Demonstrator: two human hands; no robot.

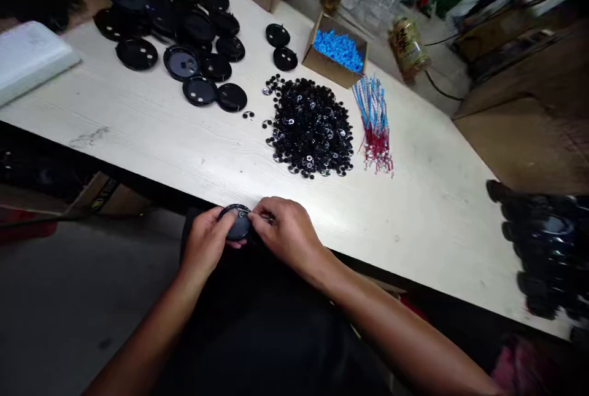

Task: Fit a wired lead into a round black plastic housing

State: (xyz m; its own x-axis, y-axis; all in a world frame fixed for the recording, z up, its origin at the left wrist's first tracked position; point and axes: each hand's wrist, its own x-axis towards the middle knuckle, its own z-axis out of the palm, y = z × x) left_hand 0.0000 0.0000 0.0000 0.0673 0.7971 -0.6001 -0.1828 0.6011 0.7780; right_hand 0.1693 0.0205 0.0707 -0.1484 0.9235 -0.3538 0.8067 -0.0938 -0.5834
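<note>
Just off the front edge of the table, my left hand [210, 237] grips a round black plastic cover [240, 228], its thumb lying across the face. My right hand [284, 225] is closed in a pinch at the cover's right rim. Whatever sits between those fingertips is too small to make out. A little shiny part shows on the cover near the left thumb. Beyond the hands lies a heap of small black clip-like parts [313, 129] with shiny bits.
Several similar black covers [199, 90] lie at the table's far left. A cardboard box [330, 69] of small blue pieces [338, 49] stands behind the heap, beside a bundle of blue, white and red wires [373, 116]. Black round parts [547, 242] are stacked at the right end.
</note>
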